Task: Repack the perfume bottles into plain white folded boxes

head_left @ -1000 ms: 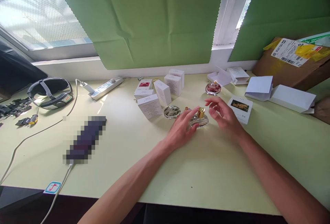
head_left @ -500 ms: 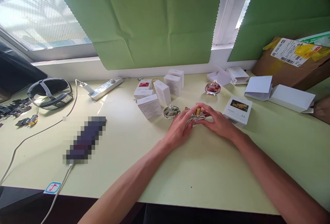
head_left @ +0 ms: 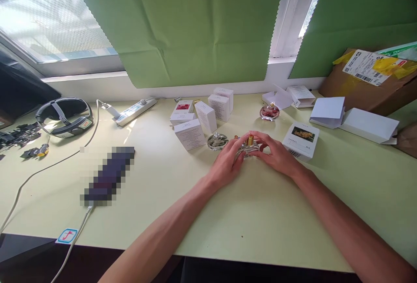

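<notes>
A clear glass perfume bottle [head_left: 250, 150] with a gold spray neck stands on the table, partly covered by my fingers. My left hand [head_left: 226, 161] grips its left side, fingers forward and thumb at the near edge. From the right, my right hand [head_left: 275, 153] has its thumb on the bottle's near side and its fingertips by the gold neck. Just left of my left hand sits a round glass bottle [head_left: 217, 142]. Beyond my hands is a rounded bottle with pinkish contents [head_left: 269, 111]. To the right of my right hand lies a white box with a flower picture [head_left: 301, 139].
Several white cartons [head_left: 189, 134] stand left of the bottles. Opened white boxes [head_left: 368, 124] lie at the right, before a brown cardboard box [head_left: 352, 87]. Leftward are a power strip [head_left: 135, 113], a headset [head_left: 67, 118] and a blurred dark device [head_left: 109, 176] on a cable.
The view has shifted very slightly. Both hands stay around the perfume bottle, with almost no visible movement.
</notes>
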